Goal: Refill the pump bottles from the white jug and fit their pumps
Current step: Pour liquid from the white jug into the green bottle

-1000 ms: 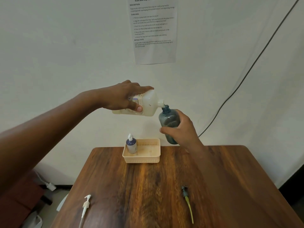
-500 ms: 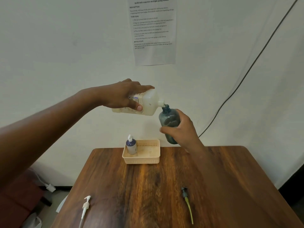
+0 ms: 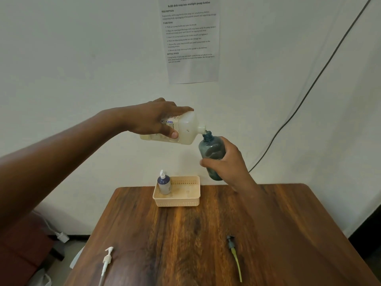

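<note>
While the white jug (image 3: 185, 129), marked "CHG", was gripped by the left hand (image 3: 152, 118) above the basket (image 3: 177, 201), its spout touched the dark bottle (image 3: 211, 150), clasped by the right hand (image 3: 228, 164); two pumps (image 3: 107, 260) were counted nearer.

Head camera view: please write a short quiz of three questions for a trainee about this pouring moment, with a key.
1. True or false: the white jug is tipped with its spout at the mouth of the dark grey bottle.
2. Which hand holds the dark grey bottle? A) left hand B) right hand
3. Fill in: the small bottle with a fitted pump stands in the ____.

Key
1. True
2. B
3. Beige basket
</note>
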The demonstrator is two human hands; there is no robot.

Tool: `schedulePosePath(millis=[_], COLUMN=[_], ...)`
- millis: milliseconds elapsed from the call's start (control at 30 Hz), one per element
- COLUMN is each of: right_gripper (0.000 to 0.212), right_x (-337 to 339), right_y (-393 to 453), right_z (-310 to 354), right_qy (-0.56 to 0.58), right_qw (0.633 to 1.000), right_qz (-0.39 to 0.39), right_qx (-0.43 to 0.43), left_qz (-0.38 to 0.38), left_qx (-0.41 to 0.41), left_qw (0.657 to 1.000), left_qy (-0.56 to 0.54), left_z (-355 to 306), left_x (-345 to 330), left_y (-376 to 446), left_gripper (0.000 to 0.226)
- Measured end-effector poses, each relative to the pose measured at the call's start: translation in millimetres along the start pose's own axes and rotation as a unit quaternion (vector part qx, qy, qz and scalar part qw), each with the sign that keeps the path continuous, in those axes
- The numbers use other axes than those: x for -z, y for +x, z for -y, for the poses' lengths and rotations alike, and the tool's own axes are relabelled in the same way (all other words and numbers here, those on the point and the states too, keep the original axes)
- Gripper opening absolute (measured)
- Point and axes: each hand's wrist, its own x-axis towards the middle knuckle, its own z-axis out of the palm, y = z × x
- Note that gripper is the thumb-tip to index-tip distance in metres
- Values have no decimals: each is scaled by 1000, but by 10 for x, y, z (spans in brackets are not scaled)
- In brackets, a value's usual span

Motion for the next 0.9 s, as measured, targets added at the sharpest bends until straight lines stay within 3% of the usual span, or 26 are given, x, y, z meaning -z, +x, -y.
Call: schedulePosePath(millis=[900], right_gripper=[66], right_x=[8], right_y=[-39], right_z=[54], right_qy=[-1], right_qw=[1000], right_qz=[5], right_qx=[-1], left_qz=[13], left_qx=[-12], left_qw=[1000], left_qy=[11], left_z=[-9], left_x=[88], left_y=[18], left_gripper=[94])
